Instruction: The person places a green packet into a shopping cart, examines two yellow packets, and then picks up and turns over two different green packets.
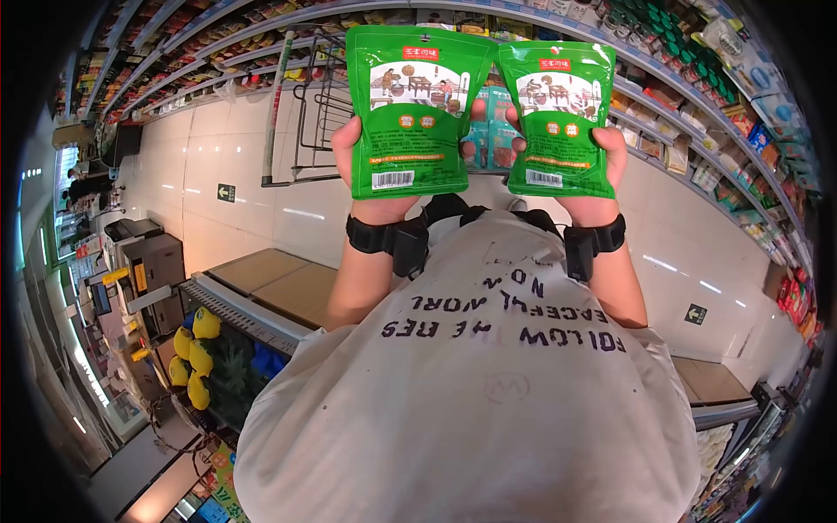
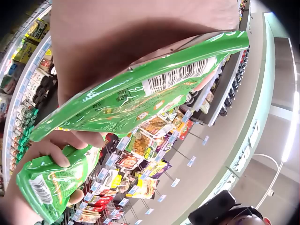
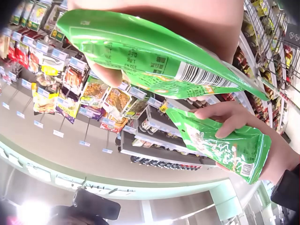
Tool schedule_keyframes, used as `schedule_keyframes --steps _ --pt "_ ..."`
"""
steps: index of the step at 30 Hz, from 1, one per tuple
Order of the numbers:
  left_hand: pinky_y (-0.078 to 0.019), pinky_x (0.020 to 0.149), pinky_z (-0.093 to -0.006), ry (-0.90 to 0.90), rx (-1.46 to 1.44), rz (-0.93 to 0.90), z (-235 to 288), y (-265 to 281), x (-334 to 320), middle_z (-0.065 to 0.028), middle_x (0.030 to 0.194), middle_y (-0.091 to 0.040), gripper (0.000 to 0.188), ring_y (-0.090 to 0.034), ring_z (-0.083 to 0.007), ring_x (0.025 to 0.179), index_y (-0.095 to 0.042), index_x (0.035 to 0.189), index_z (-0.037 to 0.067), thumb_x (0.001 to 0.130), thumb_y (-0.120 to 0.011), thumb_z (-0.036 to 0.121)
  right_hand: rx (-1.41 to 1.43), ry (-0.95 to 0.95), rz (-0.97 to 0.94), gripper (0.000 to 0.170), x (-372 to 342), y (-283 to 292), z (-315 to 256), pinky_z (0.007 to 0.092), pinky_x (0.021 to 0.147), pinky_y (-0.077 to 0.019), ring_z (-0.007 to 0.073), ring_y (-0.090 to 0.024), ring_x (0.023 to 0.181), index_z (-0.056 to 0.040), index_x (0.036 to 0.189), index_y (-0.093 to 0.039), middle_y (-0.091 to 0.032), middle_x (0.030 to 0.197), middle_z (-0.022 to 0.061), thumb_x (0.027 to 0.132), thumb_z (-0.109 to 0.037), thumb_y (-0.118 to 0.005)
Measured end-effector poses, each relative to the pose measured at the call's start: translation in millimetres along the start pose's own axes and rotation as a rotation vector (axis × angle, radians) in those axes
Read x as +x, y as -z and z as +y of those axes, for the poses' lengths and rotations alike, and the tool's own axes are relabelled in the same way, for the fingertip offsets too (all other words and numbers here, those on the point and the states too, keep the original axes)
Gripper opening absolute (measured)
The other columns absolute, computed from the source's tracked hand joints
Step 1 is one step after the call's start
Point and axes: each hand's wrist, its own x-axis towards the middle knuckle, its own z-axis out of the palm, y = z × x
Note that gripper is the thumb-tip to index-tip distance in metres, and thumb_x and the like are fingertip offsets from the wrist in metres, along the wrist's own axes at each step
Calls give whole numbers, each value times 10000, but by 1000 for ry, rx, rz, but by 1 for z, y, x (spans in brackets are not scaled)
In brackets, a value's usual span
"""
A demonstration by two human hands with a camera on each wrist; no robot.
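Note:
My left hand grips a green pouch of packaged food, thumb at its outer edge and fingertips showing past the inner edge. A matching green pouch is in my right hand, held the same way. Both are upright side by side, with printed text, a barcode and a white picture panel facing me; their upper corners almost meet. In the left wrist view the left pouch appears edge-on. The right wrist view shows the right pouch from its lower edge. Most of the fingers are hidden behind the pouches.
Stocked store shelves curve along the back and right. A black wire rack stands behind the left pouch. Teal packets show between the two pouches. Yellow items lie at the lower left, by a brown-topped counter.

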Motion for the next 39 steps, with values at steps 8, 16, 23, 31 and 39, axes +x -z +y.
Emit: schedule_keyframes --steps 8,16,23,31,39 --pt "-453 894 -560 -16 -68 -57 73 18 -5 -292 1378 -378 833 -416 -473 1237 -285 1433 49 816 -392 599 48 -12 -125 755 53 -38 53 450 888 -467 399 -559 1036 16 1383 -355 -465 1288 334 764 -383 -520" --pt "-413 970 -569 76 43 -46 112 22 6 -310 1386 -356 809 -423 -472 1233 -255 1440 27 879 -291 609 170 37 -26 665 80 -57 90 486 998 -402 386 -444 1245 16 1407 -317 -386 1403 258 872 -360 -435" --pt "-468 946 -476 94 -172 -94 125 64 7 -242 1239 -525 660 -579 -372 1069 -393 1334 -40 939 -301 481 79 109 157 602 92 -71 107 498 1028 -381 363 -454 1243 -7 1402 -335 -413 1394 222 913 -350 -412" --pt "-518 843 -295 134 395 132 138 76 14 -114 1168 -597 376 -615 -168 1006 -472 1257 -7 906 -539 110 -152 122 336 354 92 -45 107 414 942 -475 245 -573 1111 -51 1280 -472 -569 1245 101 995 -257 -430" --pt "-504 838 -275 103 624 110 138 91 14 -88 1170 -601 352 -600 -127 993 -475 1264 -3 939 -518 126 -261 126 307 360 85 -45 105 403 943 -484 230 -571 1118 -46 1302 -447 -547 1269 105 999 -240 -432"
